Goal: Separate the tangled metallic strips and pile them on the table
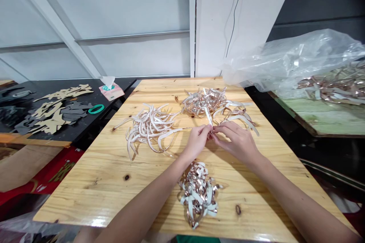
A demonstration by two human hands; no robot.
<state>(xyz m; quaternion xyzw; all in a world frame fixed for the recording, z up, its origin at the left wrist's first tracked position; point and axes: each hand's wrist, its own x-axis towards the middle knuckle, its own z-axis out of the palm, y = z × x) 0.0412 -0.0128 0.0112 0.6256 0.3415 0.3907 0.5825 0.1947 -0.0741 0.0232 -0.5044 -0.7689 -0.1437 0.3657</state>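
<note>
Both hands meet over the middle of the wooden table [108,182]. Between the fingers of my left hand [198,138] is pinched a narrow strip [208,115], white on the face that shows, its upper end pointing away from me. My right hand [238,140] has thumb and fingertips closed at the strip's lower end, touching the left fingertips. Just beyond lies a heap of shiny rose-gold strips [203,102], with a few looser strips [239,114] to its right. Left of my hands spreads a pile of pale curved strips [152,125]. Nearer me sits a mound of small white and rose-gold scraps [199,193].
On the left, a black table [82,121] bears beige cut pieces [53,117], a green tape ring [96,109] and a tissue pack [111,90]. At right, a clear plastic bag [285,60] and more shiny strips [336,85] rest on a greenish board [327,117].
</note>
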